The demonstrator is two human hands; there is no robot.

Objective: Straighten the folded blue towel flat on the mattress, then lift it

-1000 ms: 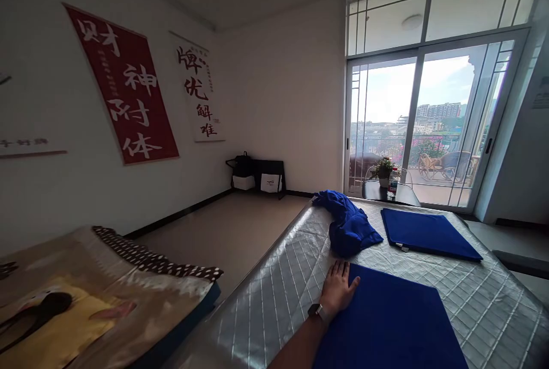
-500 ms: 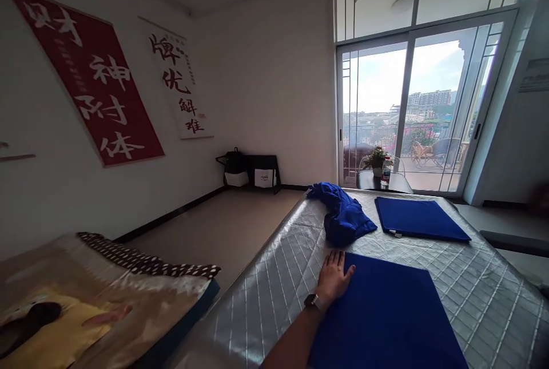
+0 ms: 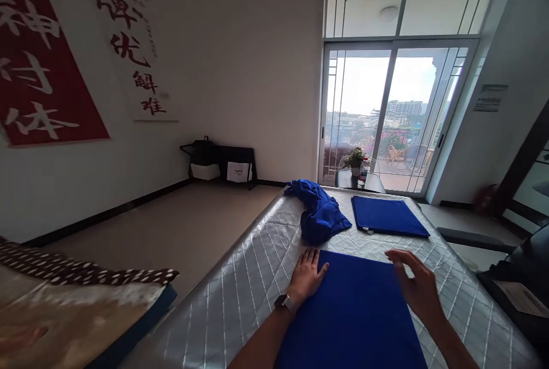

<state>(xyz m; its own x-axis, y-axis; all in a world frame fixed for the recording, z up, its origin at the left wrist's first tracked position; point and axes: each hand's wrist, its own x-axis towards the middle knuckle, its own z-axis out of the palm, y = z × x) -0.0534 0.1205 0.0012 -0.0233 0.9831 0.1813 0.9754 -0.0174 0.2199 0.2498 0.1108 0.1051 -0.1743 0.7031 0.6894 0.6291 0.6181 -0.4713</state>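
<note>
A flat blue folded cloth [image 3: 351, 306] lies at the near part of the silver quilted surface. My left hand [image 3: 306, 274], with a watch on its wrist, rests flat along the far left corner of this cloth, fingers stretched out. Over its far right edge hovers my right hand [image 3: 416, 286]; the fingers are loosely bent and apart, a little blurred, with nothing seen in them. Beyond my left hand sits a crumpled blue cloth [image 3: 319, 214]. A second folded blue cloth [image 3: 388, 217], with a small white tag at its near edge, lies farther back to the right.
The silver quilted cover [image 3: 231, 294] spreads under the cloths. Low at the left is a patterned bed or mat [image 3: 86, 306]. A small dark table [image 3: 360, 181] with a plant and bottle stands by the glass door [image 3: 364, 117]. Dark items [image 3: 510, 277] are at right.
My right hand has come into view at the right edge of the near folded cloth. My left hand stays flat on it. The view has turned to the right.
</note>
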